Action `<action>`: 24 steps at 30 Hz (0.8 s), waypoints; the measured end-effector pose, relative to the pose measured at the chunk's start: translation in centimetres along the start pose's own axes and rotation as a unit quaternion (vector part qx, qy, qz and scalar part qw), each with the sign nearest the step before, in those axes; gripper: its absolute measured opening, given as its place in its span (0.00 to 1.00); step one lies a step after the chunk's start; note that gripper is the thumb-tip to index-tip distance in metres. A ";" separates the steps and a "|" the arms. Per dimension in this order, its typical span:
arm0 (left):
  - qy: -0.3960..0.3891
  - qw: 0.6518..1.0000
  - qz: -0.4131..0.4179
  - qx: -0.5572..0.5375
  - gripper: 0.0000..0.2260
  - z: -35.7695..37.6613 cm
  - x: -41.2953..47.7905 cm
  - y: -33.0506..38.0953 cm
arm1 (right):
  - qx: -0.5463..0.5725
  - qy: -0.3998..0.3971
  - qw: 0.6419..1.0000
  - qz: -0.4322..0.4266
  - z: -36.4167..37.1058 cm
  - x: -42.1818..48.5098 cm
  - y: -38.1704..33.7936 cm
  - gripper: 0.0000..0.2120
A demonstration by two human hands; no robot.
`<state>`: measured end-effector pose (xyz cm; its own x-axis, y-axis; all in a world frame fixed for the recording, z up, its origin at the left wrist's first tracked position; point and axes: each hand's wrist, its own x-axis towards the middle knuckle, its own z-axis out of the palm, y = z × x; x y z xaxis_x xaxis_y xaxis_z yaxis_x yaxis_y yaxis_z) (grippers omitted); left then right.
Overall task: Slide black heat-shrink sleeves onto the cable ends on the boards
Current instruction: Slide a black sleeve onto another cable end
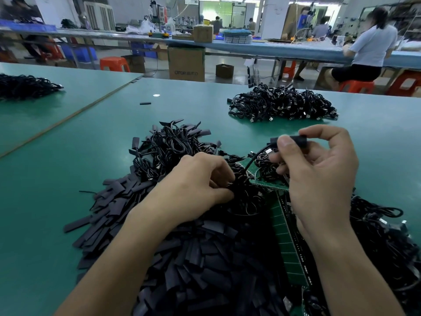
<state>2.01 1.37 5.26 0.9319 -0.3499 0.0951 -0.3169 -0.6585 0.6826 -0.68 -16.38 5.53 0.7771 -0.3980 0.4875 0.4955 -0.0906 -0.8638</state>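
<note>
My right hand (pixel 319 169) pinches a black heat-shrink sleeve (pixel 296 140) between thumb and forefinger, held above the table. A thin black cable (pixel 257 157) runs from the sleeve down toward a green board (pixel 284 238) that lies between my forearms. My left hand (pixel 200 183) has its fingers curled into a bundle of black cables (pixel 241 190) at the board's near end. A big heap of loose flat black sleeves (pixel 182 258) spreads under and in front of my left forearm. Coiled cables with sleeves on their ends (pixel 173 142) lie just beyond my left hand.
The work sits on a green table (pixel 68 167). Another pile of black cables with plugs (pixel 282 103) lies at the far right, one more cable pile (pixel 25 85) at the far left, and a dark tangle of cables (pixel 382 229) by my right forearm. A single sleeve (pixel 145 103) lies alone. A seated person (pixel 364 51) works at the bench behind.
</note>
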 end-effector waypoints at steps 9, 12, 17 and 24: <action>-0.053 0.998 -0.004 0.033 0.08 0.6 0.2 -0.5 | 0.020 0.033 0.999 0.024 0.1 -0.2 0.3 0.12; -0.036 0.999 0.002 0.034 0.07 0.9 0.6 -0.7 | 0.023 0.029 0.999 0.026 0.3 -0.4 0.4 0.12; -0.039 0.999 0.016 -0.022 0.06 0.0 0.9 -1.2 | 0.011 0.030 0.999 0.032 0.2 -0.3 0.4 0.12; 0.089 0.977 -0.004 -0.194 0.08 -1.2 1.3 -2.0 | -0.189 -0.059 0.979 0.047 -0.3 -0.1 0.3 0.22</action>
<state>4.09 3.01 4.92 0.9608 -0.2024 0.1895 -0.2512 -0.3458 0.9041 -0.75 -16.59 5.17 0.8628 -0.3149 0.3954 0.2577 -0.3987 -0.8801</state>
